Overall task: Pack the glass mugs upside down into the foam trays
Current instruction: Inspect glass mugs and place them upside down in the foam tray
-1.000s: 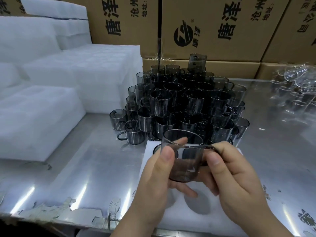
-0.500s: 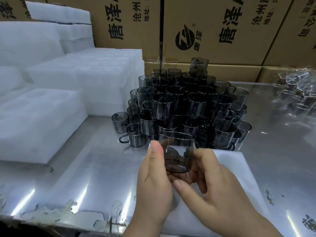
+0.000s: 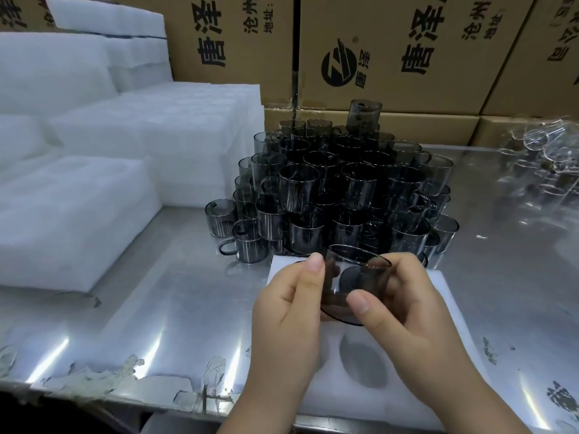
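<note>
At lower centre, the left hand [image 3: 291,311] and right hand [image 3: 404,311] are pinching one glass mug [image 3: 357,277], mouth apparently upward, above the foam tray [image 3: 341,402]; advisably both are gripping firmly while flipping it, seating the rim squarely in the empty pocket [image 3: 363,361].

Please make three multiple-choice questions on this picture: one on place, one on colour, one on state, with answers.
1. Where do the stacked foam trays lie?
A) left of the mug pile
B) right of it
C) on top of it
2. Which colour is the held mug?
A) green
B) smoky grey
C) blue
3. How is that mug held?
A) it rests on the pile
B) by one hand alone
C) by both hands
Answers: 1 A, white stacks fill the left side; 2 B, dark see-through glass; 3 C, the left hand and right hand both grip it.
</note>
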